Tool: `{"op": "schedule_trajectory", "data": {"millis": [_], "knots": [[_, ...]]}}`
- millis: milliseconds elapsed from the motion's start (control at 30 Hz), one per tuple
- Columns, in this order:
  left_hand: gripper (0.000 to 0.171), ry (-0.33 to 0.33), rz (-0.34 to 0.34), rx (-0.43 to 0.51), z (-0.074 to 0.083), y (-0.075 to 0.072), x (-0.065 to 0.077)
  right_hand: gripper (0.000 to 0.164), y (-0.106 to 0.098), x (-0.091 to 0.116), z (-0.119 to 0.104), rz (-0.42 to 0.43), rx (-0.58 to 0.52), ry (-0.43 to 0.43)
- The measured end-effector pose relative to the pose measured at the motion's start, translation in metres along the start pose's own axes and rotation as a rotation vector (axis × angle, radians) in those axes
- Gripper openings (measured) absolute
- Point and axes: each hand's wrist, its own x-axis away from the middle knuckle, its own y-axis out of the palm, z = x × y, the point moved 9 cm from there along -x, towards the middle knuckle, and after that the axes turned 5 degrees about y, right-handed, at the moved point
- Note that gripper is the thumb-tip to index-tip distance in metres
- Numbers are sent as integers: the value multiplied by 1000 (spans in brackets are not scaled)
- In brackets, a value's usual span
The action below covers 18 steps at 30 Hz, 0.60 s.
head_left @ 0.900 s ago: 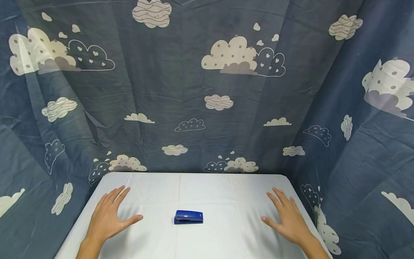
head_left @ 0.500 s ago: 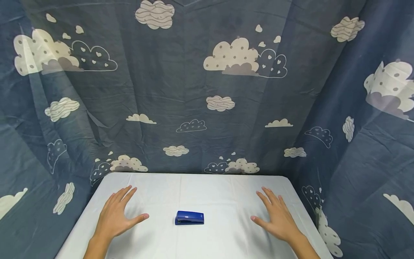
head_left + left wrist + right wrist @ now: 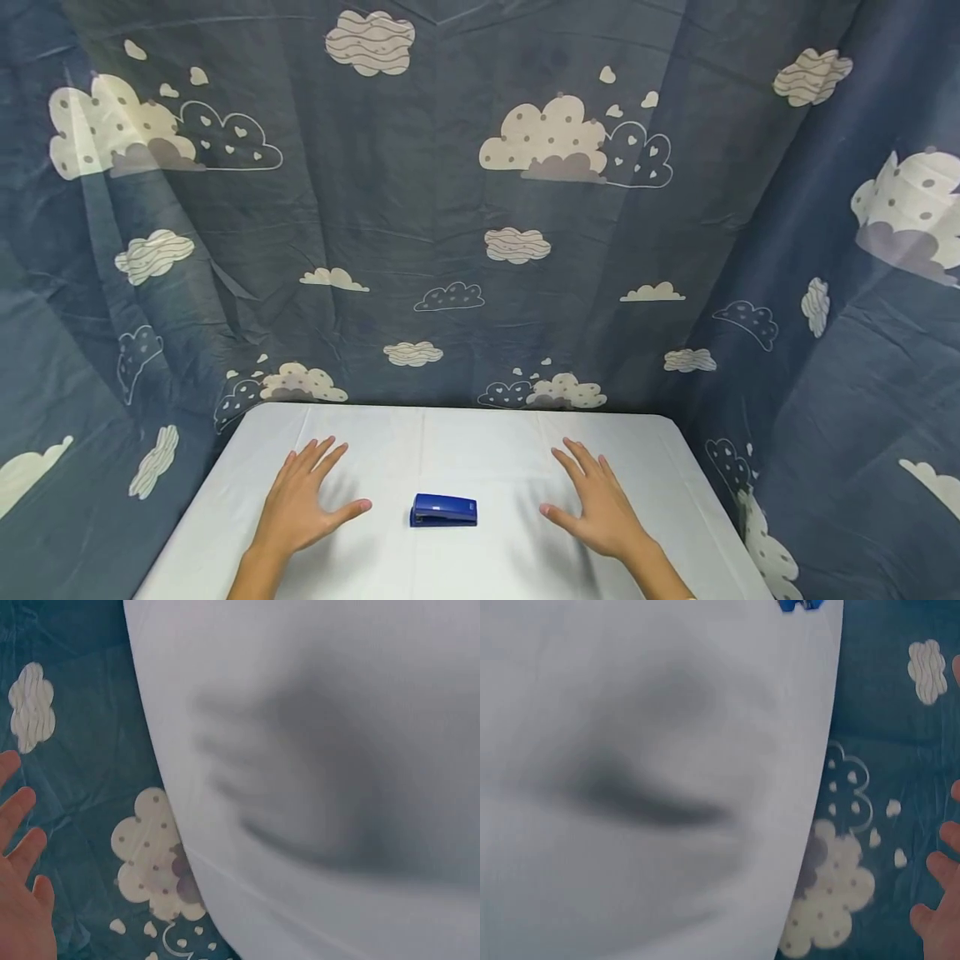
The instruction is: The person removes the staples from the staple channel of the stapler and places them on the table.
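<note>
A blue stapler (image 3: 444, 510) lies on the white-covered table (image 3: 465, 450), between the two hands. My left hand (image 3: 300, 504) hovers to its left, fingers spread and thumb pointing toward it. On the other side my right hand (image 3: 598, 508) hovers with its fingers spread too, the thumb toward the stapler. Neither hand touches anything. In the left wrist view, fingers (image 3: 22, 825) show at the left edge and a hand's shadow falls on the cloth. The right wrist view catches fingertips (image 3: 941, 862) at the right edge and a small bit of the blue stapler (image 3: 801, 604) at the top.
Dark blue curtains (image 3: 442, 200) printed with clouds hang behind the table and at both sides. The far edge of the table meets the back curtain. Shadows of the hands lie on the white cloth.
Both hands have moved inward toward the stapler, the left one rightward and the right one leftward. The stapler stays in its place on the table; the whole view has shifted slightly.
</note>
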Motion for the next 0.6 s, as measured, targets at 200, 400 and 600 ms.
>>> {"op": "schedule_trajectory", "data": {"millis": [200,400,600], "knots": [[99,35,8,30,11,23,-2,89,21,-8,-25,-27,-41,-36],[99,28,-9,183,17,45,-4,89,40,-14,-49,-74,-98,-75],[95,-54,-77,320,12,72,-5,84,57,-22,-70,-75,-136,-105]]}}
